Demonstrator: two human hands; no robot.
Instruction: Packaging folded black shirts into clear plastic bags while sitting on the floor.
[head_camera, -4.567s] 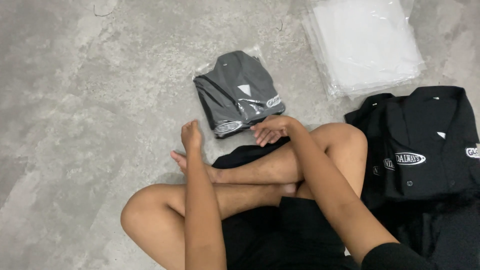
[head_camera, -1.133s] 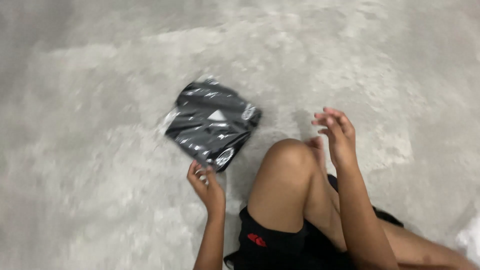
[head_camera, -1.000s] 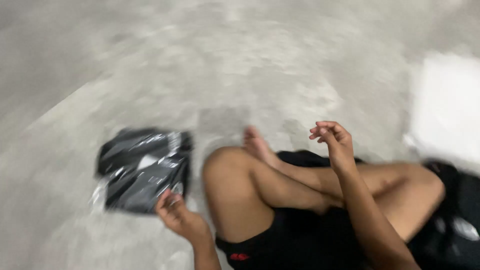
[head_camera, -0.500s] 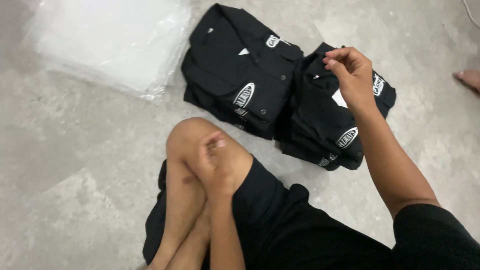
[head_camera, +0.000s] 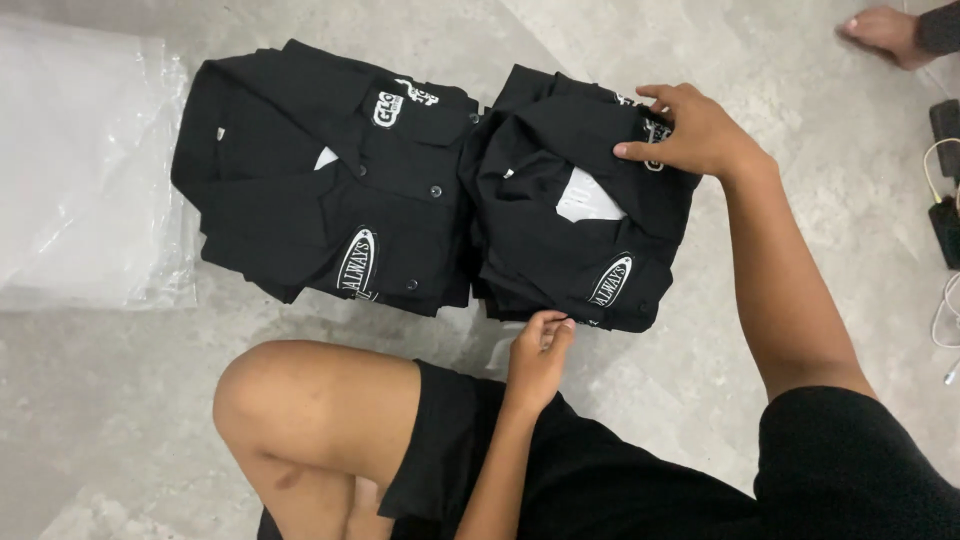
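Note:
Two piles of folded black shirts with white badges lie on the concrete floor ahead of me. My right hand (head_camera: 690, 128) grips the far edge of the top shirt on the right pile (head_camera: 560, 240). My left hand (head_camera: 538, 350) pinches that pile's near edge, fingers curled under the cloth. The left pile (head_camera: 300, 200) lies untouched beside it. A white tag shows at the right shirt's collar.
A stack of clear plastic bags (head_camera: 80, 170) lies at the left. My bent knee (head_camera: 290, 400) is in front of the piles. Another person's foot (head_camera: 885, 30) shows at the top right. Dark devices with cables (head_camera: 945, 200) lie at the right edge.
My view swung from a bagged grey shirt on the floor to the black shirt piles. Both hands moved from my knees and the air onto the right pile.

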